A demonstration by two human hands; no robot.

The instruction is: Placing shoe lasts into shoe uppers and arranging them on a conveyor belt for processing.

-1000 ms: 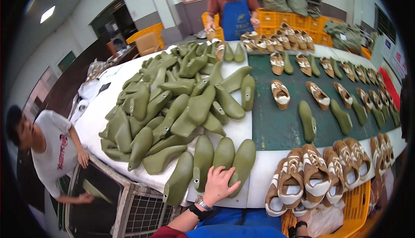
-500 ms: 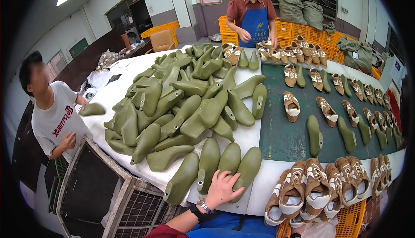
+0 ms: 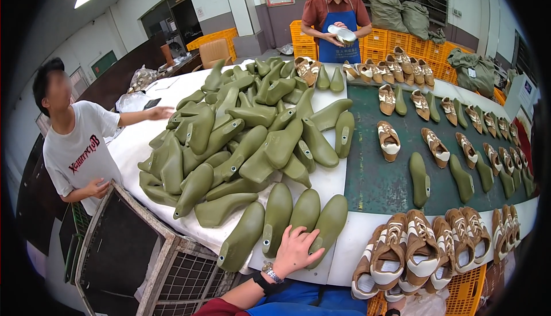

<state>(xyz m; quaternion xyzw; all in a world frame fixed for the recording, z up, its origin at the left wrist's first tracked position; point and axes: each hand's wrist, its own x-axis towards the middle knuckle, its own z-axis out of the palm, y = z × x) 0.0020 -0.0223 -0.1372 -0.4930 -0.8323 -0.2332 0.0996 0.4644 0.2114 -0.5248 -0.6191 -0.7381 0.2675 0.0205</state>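
Observation:
My left hand (image 3: 295,251), a watch and dark band at its wrist, lies with fingers spread over the near ends of green shoe lasts (image 3: 305,210) lined up at the table's front edge. It touches them without wrapping around any. Low in the picture, a bit of my right wrist (image 3: 393,311) with a dark band shows below the brown and white sneakers (image 3: 420,241); that hand's fingers are hidden. Beyond my left hand rises a big heap of green lasts (image 3: 229,138).
A green conveyor belt (image 3: 367,184) carries shoes and lasts on the right. At left stands a person in a white T-shirt (image 3: 86,149), beside a metal-framed cart (image 3: 163,247). Across the table, a person in a blue apron (image 3: 338,49) holds a shoe (image 3: 342,33). An orange crate (image 3: 466,290) sits under the near sneakers.
The person at left has stretched an arm toward the heap; the last beside them has left its spot. The person opposite has lifted a shoe. Belt items shifted slightly right. My left hand stays put.

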